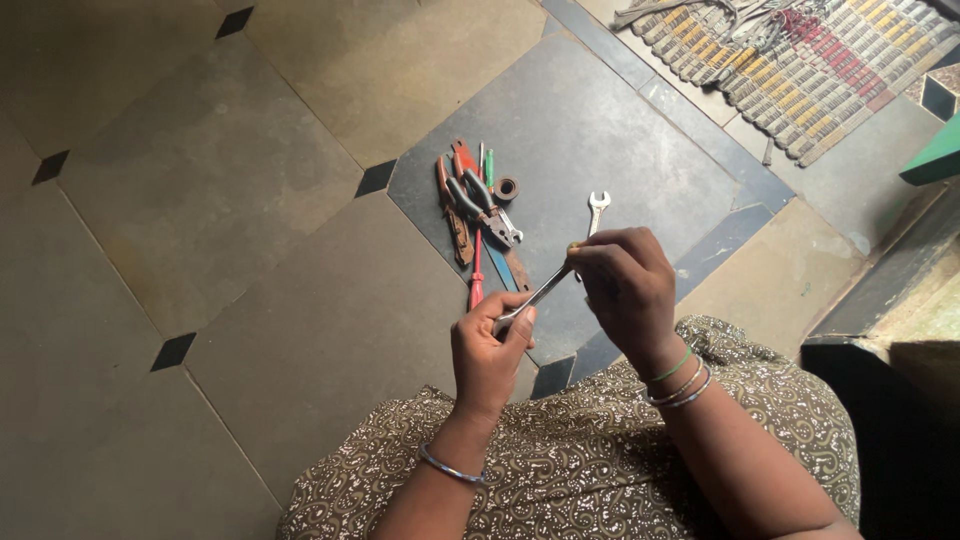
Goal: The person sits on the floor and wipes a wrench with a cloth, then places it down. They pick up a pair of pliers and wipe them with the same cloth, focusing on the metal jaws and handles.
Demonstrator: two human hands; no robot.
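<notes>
Fingers: both sets closed on one slim metal tool, prob. a wrench; left hand pinches lower end, right hand grips upper end from above.
Hold: tool slants up to the right, between hands, over lap; two-hand grip steadies it close to the eyes, I'd guess.
Far end: open wrench jaw shows just past right hand; can't tell if same tool or a 2nd one on floor.
Tool pile: pliers, red screwdriver, tape roll etc. lie bunched on dark tile just ahead, within reach.
Floor: stone tiles, tan w/ small black diamond insets; dim light.
Room: striped mat w/ more tools top right; green edge far right.
Person: seated on floor, patterned dress, bangles on both wrists.
</notes>
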